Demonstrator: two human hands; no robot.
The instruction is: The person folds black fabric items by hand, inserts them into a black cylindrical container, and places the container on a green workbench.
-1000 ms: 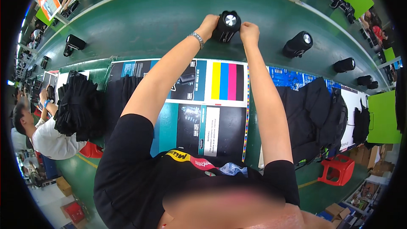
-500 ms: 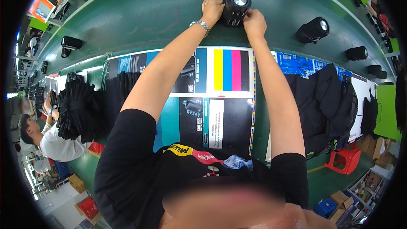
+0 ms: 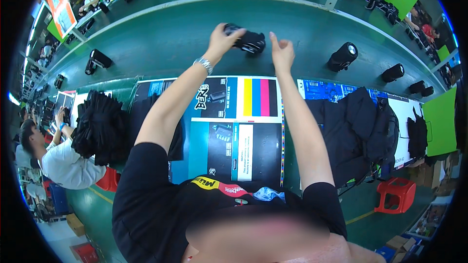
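Note:
A black cylindrical speaker [image 3: 251,43] lies tilted on its side over the green bench, slightly smeared by motion. My left hand [image 3: 224,40], with a metal watch on its wrist, grips its left end; the thumb lies along the top. To the right of the speaker, and apart from it, my right hand [image 3: 282,54] is open, thumb and fingers spread with nothing between them. Printed sheets [image 3: 197,143] with colour bars cover the bench's near side, below my forearms.
More black speakers stand right, the nearest upright [image 3: 342,57] and another [image 3: 393,72] beyond. Left are a speaker pair [image 3: 100,58] and a bundle of black cloth [image 3: 100,126]. Black fabric pieces [image 3: 341,131] lie right. A co-worker [image 3: 63,158] sits left; a red stool [image 3: 396,195] stands right.
The speaker has gone from upright to lying tilted, and has shifted left and nearer. My left hand keeps its hold. My right hand has come away from it.

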